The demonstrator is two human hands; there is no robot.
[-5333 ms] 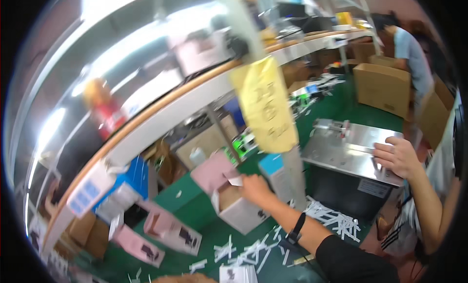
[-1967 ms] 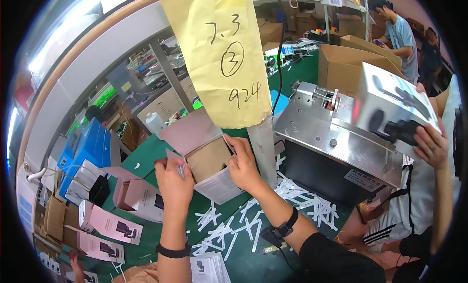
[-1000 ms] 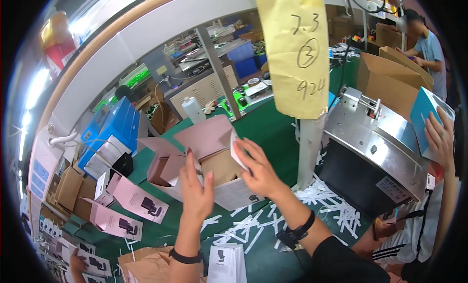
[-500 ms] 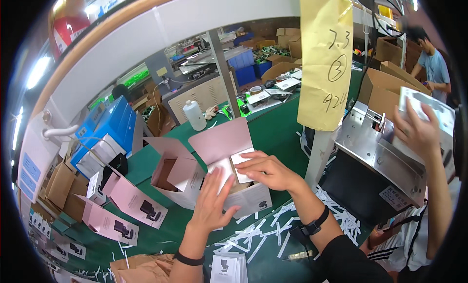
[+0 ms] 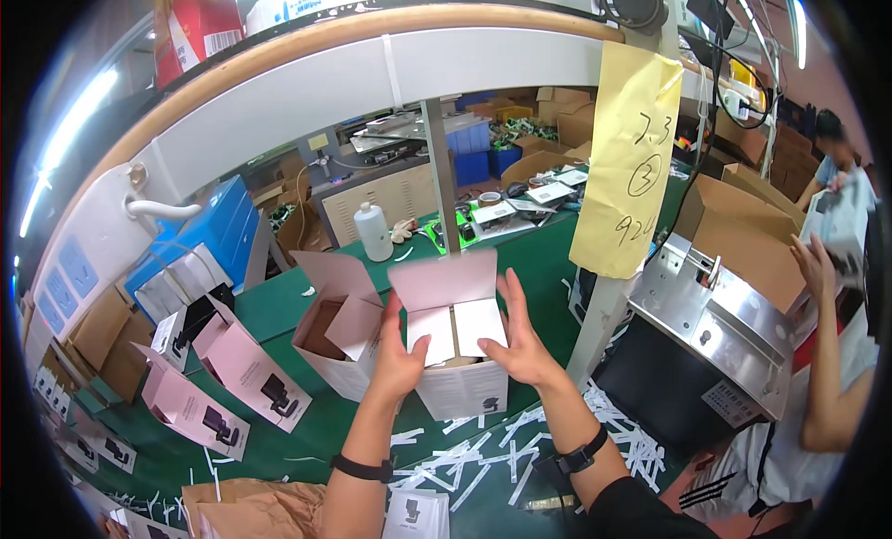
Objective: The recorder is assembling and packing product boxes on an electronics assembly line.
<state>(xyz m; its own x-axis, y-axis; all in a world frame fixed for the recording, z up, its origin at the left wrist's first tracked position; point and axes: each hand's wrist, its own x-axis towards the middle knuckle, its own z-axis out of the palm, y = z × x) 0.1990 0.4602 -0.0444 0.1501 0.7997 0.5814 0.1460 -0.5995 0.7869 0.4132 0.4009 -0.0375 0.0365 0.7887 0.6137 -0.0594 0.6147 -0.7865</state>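
We frame the pink-lidded carton (image 5: 465,396) on the green workbench (image 5: 541,260) between left hand (image 5: 398,364) and right hand (image 5: 526,353), equally near; both are unclosed, fingers alongside, thumbs on the infolded white flaps (image 5: 431,329).

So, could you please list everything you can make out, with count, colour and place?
box: one, white with pink lid, centre
flaps: two, white, folded over box
other boxes: several, pink, left
bottle: one, white, behind boxes
case: one, blue, back left
machine: one, silver and black, right
post: one, grey, beside machine
sheet: one, yellow, on post
bench: one, green, under boxes
strips: many, white, on bench
booklets: one pile, white, near edge
wrapping: one heap, brown, lower left
cartons: several, brown, both sides
shelf: one, white, above
co-workers: at least two, right
bands: two, black, on wrists
left hand: one, thumb on left flap
right hand: one, thumb on right flap
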